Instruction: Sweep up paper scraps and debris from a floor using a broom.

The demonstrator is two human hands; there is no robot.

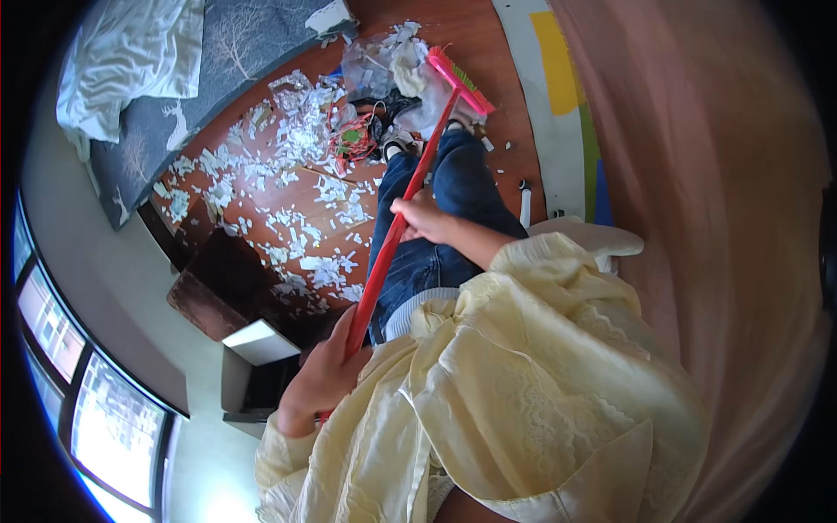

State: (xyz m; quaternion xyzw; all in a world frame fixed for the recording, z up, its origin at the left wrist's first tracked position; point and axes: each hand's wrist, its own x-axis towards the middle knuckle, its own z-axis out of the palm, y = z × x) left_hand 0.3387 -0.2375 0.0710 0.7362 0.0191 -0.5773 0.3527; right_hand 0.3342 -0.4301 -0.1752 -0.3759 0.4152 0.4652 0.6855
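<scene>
Both my hands grip the red handle of a broom (393, 235). My left hand (327, 376) holds it near its upper end, by my yellow blouse. Lower down the handle, in front of my jeans, my right hand (422, 219) is closed around it. The pink broom head (460, 82) with green bristles is beyond my feet, beside a heap of plastic bags (373, 68). A tangle of red string (355, 138) and a black plastic bag (392, 104) lie by my shoes. Many white paper scraps (294, 157) are strewn over the reddish-brown floor to the left.
A bed with a grey patterned cover (229, 52) stands at the upper left, a pale satin cloth (144, 59) on it. A dark brown upholstered block (212, 287) is at the left. A pinkish curtain (686, 163) hangs at the right, beside a mat with coloured patches (556, 59).
</scene>
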